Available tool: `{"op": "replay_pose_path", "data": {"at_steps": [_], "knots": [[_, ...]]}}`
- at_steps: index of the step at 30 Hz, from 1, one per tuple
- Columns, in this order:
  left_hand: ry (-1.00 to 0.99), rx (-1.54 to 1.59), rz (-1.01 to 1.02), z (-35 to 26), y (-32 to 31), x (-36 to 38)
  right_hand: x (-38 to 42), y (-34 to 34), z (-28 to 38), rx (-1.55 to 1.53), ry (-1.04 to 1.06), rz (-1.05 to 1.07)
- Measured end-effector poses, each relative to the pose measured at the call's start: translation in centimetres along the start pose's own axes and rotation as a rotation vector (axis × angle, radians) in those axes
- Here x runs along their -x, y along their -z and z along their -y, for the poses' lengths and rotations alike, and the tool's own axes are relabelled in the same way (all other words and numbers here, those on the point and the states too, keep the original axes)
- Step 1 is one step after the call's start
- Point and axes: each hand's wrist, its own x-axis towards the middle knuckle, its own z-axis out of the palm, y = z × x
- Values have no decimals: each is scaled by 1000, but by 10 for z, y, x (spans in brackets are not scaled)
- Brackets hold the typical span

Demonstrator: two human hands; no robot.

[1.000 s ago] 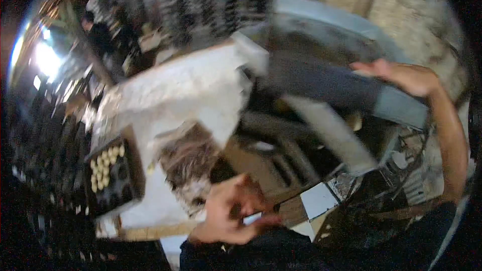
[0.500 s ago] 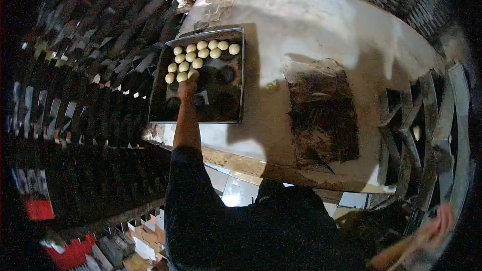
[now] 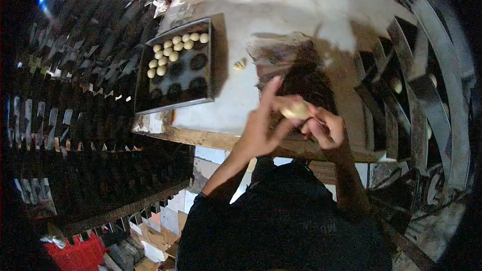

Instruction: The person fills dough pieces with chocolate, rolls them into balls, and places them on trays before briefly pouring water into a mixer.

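A pale dough ball [image 3: 296, 110] is held between both hands above the dark, worn cloth-like sheet [image 3: 286, 52] on the table. My left hand [image 3: 261, 128] grips the ball from the left, its index finger sticking up. From the right, the bent fingers of my right hand [image 3: 326, 128] pinch at the same ball; some fingertips are blurred. To the left lies a dark square baking tray [image 3: 173, 106] with several pale dough balls [image 3: 173, 56] in rows at its far and left sides. Round dark marks show on its bare bottom.
Small dough scraps [image 3: 240, 64] lie on the pale table [image 3: 228, 115] between tray and sheet. On the right, angled metal trays [image 3: 427, 100] are stacked, with pale balls inside some. Dark slatted racks [image 3: 75, 95] fill the left side. A red crate [image 3: 75, 253] stands low left.
My left hand has moved from the tray to the right, and the ball beside its fingers there is gone. My right hand has come up from the lower right to meet it.
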Motion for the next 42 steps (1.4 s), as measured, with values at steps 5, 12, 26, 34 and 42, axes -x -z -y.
{"op": "replay_pose_path", "data": {"at_steps": [5, 12, 26, 34, 42], "knots": [[62, 208, -42, -65, -57, 5, 16, 17, 78, 41, 468, -129], [-10, 48, -233, -95, -91, 59, 70, -6, 85, 67, 381, -268], [901, 958, -458, -49, 25, 203, 60, -178, -10, 558, 543, -191], [988, 1104, -152, -7, 28, 211, 77, -82, -132, 1004, 187, -409], [727, 723, -267, 37, 40, 159, 15, -42, -162, 848, -418, 16]]}}
